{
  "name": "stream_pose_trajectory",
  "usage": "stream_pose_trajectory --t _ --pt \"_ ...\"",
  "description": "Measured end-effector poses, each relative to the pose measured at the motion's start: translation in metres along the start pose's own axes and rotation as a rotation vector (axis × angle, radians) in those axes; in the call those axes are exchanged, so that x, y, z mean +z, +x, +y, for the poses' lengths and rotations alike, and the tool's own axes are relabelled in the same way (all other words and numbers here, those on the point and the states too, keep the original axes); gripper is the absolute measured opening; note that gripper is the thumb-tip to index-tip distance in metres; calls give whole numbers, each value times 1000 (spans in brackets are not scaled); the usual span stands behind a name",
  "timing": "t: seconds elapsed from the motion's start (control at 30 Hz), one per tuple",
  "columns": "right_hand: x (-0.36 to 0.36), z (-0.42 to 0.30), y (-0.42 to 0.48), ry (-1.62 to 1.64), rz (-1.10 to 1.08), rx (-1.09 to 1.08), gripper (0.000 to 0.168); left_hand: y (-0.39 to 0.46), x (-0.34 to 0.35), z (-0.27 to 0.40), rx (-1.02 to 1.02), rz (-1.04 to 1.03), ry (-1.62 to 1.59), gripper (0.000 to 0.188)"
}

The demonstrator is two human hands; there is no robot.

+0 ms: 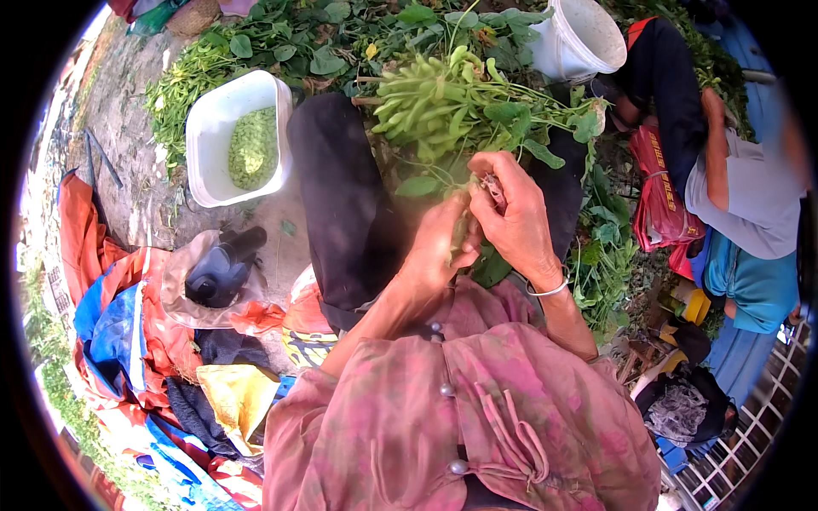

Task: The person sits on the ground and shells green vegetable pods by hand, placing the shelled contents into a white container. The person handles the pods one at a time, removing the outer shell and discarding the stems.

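Both my hands meet above my lap. My left hand is curled around green pods that show partly between its fingers. Fingertips of my right hand pinch at a small green piece right against the left fingertips; a pinkish wrinkled wrap shows by the right thumb and forefinger. Just beyond them, a bunch of green soybean pods on leafy stems lies across my knees. Left of my leg, a white plastic tub holds a heap of shelled green beans.
Cut bean plants cover the ground ahead. A white bucket leans beyond my right knee. At right sits another person, near a red plastic bag. On my left lie a dark flask-like object and orange and blue sheeting.
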State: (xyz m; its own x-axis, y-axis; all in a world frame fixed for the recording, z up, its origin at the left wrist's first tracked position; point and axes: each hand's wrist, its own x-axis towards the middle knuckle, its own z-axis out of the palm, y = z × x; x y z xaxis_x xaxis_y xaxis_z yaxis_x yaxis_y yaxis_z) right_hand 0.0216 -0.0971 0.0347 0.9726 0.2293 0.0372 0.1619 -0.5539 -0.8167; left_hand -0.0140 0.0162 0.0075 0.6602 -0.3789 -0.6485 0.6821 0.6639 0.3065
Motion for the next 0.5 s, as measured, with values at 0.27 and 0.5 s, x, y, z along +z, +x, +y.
stream_pose_trajectory --t 0.27,0.5 --pt "5 41 -44 -65 -19 41 18 26 -34 -23 6 42 -104 22" --pt "12 59 -63 300 -100 382 16 27 -36 -27 35 28 -6 26"
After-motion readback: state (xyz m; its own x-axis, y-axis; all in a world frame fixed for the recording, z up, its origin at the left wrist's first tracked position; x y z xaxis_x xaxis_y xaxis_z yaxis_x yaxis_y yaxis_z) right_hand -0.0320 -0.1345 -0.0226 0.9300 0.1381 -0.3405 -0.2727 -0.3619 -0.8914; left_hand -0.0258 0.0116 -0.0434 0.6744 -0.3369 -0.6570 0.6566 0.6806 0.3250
